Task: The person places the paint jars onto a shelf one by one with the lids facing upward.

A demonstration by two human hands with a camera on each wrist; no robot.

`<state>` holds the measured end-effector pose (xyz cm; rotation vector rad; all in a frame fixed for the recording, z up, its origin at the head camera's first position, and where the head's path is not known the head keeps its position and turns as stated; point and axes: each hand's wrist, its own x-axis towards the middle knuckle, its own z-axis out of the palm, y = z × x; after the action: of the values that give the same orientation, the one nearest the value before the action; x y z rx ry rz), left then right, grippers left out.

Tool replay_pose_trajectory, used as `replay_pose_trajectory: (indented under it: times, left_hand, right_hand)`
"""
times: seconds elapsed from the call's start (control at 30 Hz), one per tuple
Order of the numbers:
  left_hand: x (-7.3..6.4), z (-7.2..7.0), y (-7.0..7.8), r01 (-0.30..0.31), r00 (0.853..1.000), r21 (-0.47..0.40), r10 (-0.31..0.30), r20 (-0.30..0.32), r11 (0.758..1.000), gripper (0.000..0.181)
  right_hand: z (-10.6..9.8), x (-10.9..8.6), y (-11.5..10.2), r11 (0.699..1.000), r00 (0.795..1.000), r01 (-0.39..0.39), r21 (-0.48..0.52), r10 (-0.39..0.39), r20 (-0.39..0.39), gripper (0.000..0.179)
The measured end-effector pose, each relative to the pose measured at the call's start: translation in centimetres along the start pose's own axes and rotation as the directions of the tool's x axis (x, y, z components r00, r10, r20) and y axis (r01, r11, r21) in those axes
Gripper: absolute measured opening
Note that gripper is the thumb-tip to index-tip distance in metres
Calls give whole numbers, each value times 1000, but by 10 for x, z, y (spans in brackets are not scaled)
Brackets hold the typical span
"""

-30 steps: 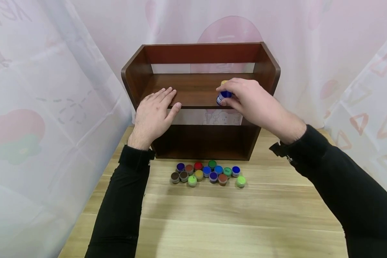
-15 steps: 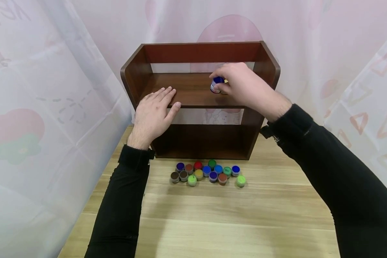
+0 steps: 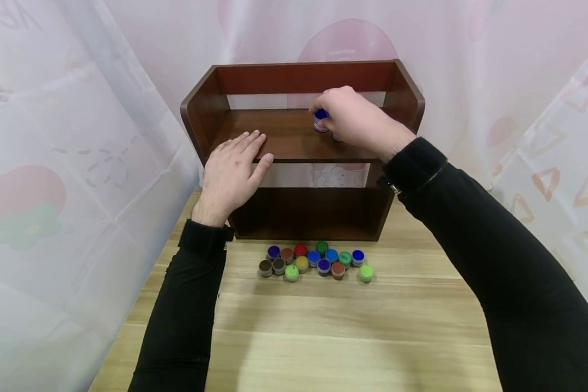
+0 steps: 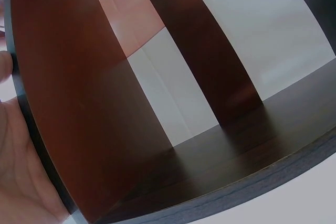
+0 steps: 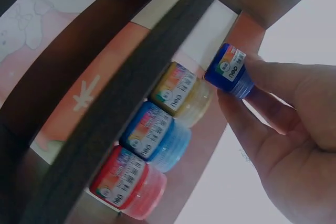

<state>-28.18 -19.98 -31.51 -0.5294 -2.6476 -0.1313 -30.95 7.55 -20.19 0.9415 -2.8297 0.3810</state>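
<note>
My right hand (image 3: 355, 121) pinches a small dark blue paint jar (image 5: 226, 71) between thumb and fingers over the upper board of a dark brown shelf (image 3: 284, 130). In the right wrist view that jar is close beside a yellow paint jar (image 5: 176, 90). A lighter blue paint jar (image 5: 151, 132) and a red paint jar (image 5: 123, 177) continue the row on the board. From the head view my right hand hides most of this row. My left hand (image 3: 232, 171) lies on the left front of the upper board, its fingers straight.
Several capped paint jars (image 3: 324, 267) in mixed colours stand grouped on the wooden table (image 3: 353, 332) before the shelf. A lime green jar (image 3: 366, 273) stands a little apart at their right. Printed white curtains (image 3: 68, 152) hang behind and at both sides.
My right hand has carried the dark blue jar leftward and farther back over the upper board. The left hand keeps its place on the board.
</note>
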Motion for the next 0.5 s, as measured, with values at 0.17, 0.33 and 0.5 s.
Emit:
replay_pose_trajectory:
  times: [0.17,0.33,0.5]
  left_hand:
    - [-1,0,0,1,1000,1,-1,3,1000,79]
    - [-1,0,0,0,1000,5,0,-3,1000,80]
    - [-1,0,0,1,1000,6,-1,-1,1000,80]
  right_hand:
    - [7,4,5,1000,1000,-12,-6,12,26,35]
    - [11,4,8,999,999,-21,-30,22,38,34]
    - [13,2,8,999,999,-10,-52,12,44,35]
